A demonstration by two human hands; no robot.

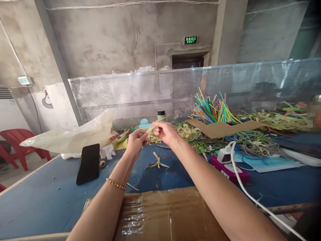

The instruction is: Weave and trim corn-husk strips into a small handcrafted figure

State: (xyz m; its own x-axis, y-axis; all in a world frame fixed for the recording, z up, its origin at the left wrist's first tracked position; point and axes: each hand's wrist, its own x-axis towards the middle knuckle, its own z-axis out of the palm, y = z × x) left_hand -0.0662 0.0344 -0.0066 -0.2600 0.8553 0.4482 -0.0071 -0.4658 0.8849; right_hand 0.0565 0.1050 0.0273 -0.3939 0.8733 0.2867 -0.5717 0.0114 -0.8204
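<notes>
Above the blue table my left hand (pixel 136 141) pinches a pale, straw-like strip (pixel 150 130). The fingers of my right hand (pixel 164 131) are closed on the strip's upper end, so it runs slanting between both hands. Below them on the table lies a small knotted piece (pixel 157 161) of similar dry strips, with several ends sticking out. A grey blade-like thing (pixel 163 146) shows partly behind my right wrist. Just beyond the hands stands a green bottle with a black cap (pixel 161 114).
On the left are a black phone (pixel 88 164) and a whitish plastic bag (pixel 75 132). A cardboard box (pixel 165 214) sits nearest me. To the right lie a magenta power strip (pixel 232 170), cords, a face mask (pixel 272 163) and cardboard (pixel 223 129). Colourful sticks (pixel 213 108) stand before a perforated metal screen (pixel 125 97).
</notes>
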